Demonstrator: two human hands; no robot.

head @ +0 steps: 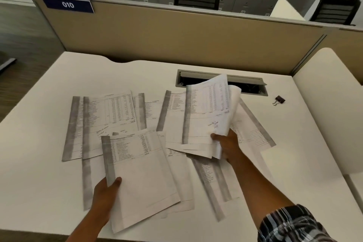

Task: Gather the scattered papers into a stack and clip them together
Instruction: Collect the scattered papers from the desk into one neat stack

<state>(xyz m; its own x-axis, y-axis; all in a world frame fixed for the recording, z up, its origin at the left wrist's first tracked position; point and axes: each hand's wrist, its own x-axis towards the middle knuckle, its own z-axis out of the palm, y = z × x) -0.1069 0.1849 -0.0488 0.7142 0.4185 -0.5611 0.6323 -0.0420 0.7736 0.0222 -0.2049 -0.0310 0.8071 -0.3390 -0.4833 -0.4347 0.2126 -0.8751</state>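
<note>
Several printed sheets with grey left margins lie spread over the white desk. My left hand grips the lower left edge of a sheet near the desk's front, thumb on top. Raised off the desk at centre right is a small bundle of sheets, pinched at its bottom edge by my right hand. More loose sheets lie flat at the left, and others lie under and right of the bundle. A black binder clip rests alone at the right.
An open cable tray is cut into the desk behind the raised bundle. A tan partition with a blue sign reading 010 bounds the far edge. A white side panel rises at the right. Two black chairs and grey lockers stand beyond.
</note>
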